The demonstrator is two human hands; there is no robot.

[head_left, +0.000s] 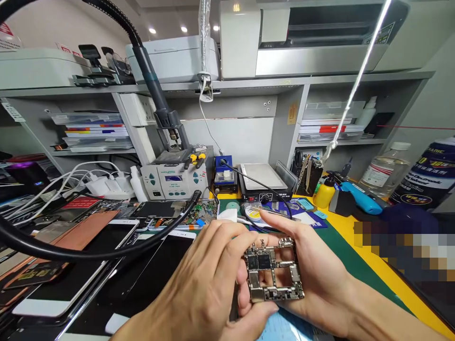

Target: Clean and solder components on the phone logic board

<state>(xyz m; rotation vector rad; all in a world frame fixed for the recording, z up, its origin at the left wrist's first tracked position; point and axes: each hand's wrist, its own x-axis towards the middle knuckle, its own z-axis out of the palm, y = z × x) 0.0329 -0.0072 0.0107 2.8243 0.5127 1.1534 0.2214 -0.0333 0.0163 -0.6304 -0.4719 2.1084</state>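
Observation:
Between my two hands is a phone logic board (265, 263), a small metal-framed circuit board with dark chips and several square cut-outs. My left hand (213, 279) grips its left side, with the thumb below the lower edge and the fingers behind. Curled around the right side is my right hand (316, 265), its fingers showing through the cut-outs and its thumb stretched out above the board. A light blue sheet (284, 327) lies under the hands on a green mat (355, 265).
Phone screens (88, 265) and a black hose (106, 253) cover the left. A hot-air station (174, 175) stands behind, beside a flat heating plate (263, 177). To the right are a yellow bottle (324, 193), a clear bottle (384, 168) and a large spray can (426, 175).

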